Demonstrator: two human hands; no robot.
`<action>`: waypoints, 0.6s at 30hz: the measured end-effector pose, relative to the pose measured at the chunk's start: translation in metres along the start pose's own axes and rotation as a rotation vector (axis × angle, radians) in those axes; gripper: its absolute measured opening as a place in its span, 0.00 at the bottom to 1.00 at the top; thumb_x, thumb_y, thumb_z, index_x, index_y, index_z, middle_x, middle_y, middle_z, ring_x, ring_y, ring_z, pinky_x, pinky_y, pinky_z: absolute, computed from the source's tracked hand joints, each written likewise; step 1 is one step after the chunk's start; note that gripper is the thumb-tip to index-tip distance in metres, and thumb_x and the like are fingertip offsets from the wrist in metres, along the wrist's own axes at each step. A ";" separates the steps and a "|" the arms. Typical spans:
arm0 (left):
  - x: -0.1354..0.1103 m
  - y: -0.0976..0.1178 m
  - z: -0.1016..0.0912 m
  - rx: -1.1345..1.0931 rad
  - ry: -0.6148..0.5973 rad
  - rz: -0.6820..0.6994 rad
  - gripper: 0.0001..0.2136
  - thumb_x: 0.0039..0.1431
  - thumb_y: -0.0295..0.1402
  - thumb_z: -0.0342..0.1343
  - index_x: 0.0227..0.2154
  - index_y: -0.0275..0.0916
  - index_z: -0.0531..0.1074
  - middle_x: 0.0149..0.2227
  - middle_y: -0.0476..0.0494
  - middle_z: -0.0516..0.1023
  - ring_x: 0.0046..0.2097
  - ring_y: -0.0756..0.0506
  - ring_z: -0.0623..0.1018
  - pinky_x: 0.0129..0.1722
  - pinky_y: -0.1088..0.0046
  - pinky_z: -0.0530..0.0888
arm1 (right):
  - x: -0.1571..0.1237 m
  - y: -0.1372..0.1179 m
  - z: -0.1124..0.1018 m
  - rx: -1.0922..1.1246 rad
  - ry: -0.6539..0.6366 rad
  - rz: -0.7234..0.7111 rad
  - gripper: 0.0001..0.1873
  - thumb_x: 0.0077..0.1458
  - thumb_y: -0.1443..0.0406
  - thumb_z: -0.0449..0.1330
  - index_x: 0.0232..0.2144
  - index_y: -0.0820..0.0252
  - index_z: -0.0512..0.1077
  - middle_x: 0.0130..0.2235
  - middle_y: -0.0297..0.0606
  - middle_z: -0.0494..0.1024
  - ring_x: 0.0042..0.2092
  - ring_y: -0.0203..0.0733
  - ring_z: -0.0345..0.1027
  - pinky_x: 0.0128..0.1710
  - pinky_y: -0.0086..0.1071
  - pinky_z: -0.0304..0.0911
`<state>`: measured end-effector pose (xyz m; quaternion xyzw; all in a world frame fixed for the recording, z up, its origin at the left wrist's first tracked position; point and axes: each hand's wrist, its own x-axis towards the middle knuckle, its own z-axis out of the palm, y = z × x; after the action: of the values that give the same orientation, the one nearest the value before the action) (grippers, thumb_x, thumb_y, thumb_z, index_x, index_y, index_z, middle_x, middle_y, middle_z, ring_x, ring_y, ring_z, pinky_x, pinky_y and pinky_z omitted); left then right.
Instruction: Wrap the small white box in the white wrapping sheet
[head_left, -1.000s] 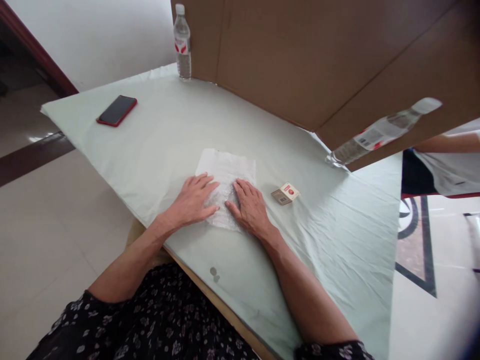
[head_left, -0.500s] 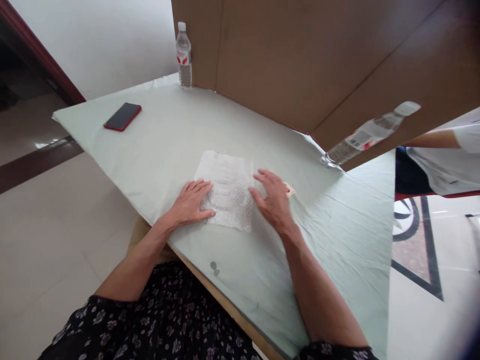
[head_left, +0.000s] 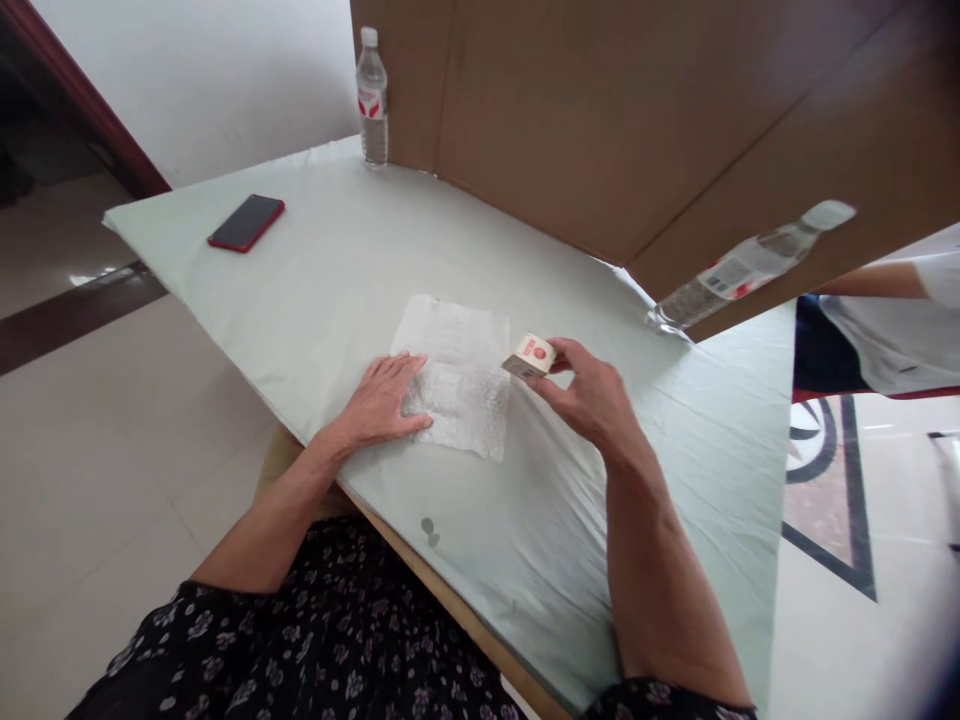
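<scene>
A sheet of clear bubble wrap (head_left: 461, 370) lies spread on the table in front of me. My left hand (head_left: 384, 400) rests flat over its left edge, fingers stretched out. Between the thumb and fingers of my right hand (head_left: 592, 390) is a small cream-coloured box (head_left: 531, 354) with red print on one face and a barcode on a side. The box is tilted at the right edge of the bubble wrap; whether it touches the sheet I cannot tell.
A pale green cloth covers the table (head_left: 315, 270). A phone (head_left: 247, 222) with a red edge lies at the far left. Brown cardboard panels (head_left: 540, 120) stand behind, with one bottle (head_left: 373, 105) and another bottle (head_left: 742, 265) before them. A person's arm (head_left: 874, 278) shows at right.
My right hand, open beside the bubble wrap before, has moved right and picked up the small box, which lay partly hidden behind it. My left hand has stayed on the sheet.
</scene>
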<state>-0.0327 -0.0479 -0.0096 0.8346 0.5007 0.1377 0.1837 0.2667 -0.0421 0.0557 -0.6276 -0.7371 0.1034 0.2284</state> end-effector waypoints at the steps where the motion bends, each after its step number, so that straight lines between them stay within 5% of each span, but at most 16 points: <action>1: 0.000 0.000 0.000 -0.004 0.002 0.003 0.41 0.56 0.45 0.61 0.69 0.33 0.53 0.70 0.28 0.59 0.72 0.33 0.57 0.71 0.50 0.51 | 0.003 -0.012 0.005 0.070 0.008 -0.037 0.18 0.56 0.58 0.61 0.48 0.56 0.73 0.43 0.41 0.83 0.42 0.48 0.77 0.41 0.38 0.67; 5: 0.001 -0.001 0.002 -0.041 0.033 0.009 0.43 0.55 0.45 0.62 0.69 0.35 0.50 0.70 0.29 0.60 0.72 0.33 0.59 0.71 0.49 0.51 | 0.014 -0.046 0.038 0.193 -0.111 -0.174 0.20 0.55 0.61 0.61 0.51 0.56 0.72 0.46 0.39 0.83 0.40 0.45 0.76 0.43 0.38 0.67; 9: 0.001 -0.001 0.003 -0.069 0.043 0.006 0.45 0.54 0.44 0.63 0.70 0.37 0.49 0.70 0.29 0.60 0.71 0.33 0.60 0.71 0.48 0.51 | 0.018 -0.049 0.066 0.058 -0.278 -0.182 0.21 0.54 0.63 0.61 0.51 0.57 0.73 0.47 0.41 0.82 0.46 0.52 0.75 0.49 0.44 0.65; 13: 0.000 0.000 0.002 -0.067 0.039 0.010 0.45 0.53 0.44 0.63 0.70 0.35 0.49 0.70 0.29 0.60 0.71 0.32 0.59 0.71 0.49 0.51 | 0.015 -0.040 0.073 0.109 -0.264 -0.158 0.31 0.55 0.61 0.62 0.60 0.58 0.67 0.59 0.45 0.77 0.54 0.55 0.73 0.56 0.48 0.63; 18: 0.001 0.000 0.001 -0.053 0.026 0.004 0.45 0.54 0.44 0.63 0.69 0.31 0.50 0.70 0.26 0.60 0.71 0.32 0.60 0.71 0.51 0.52 | 0.015 -0.035 0.073 0.102 -0.251 -0.180 0.25 0.57 0.60 0.60 0.57 0.56 0.71 0.53 0.43 0.81 0.51 0.54 0.74 0.54 0.48 0.65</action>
<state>-0.0323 -0.0475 -0.0107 0.8287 0.4975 0.1619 0.1989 0.2004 -0.0247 0.0108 -0.5287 -0.8069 0.1973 0.1747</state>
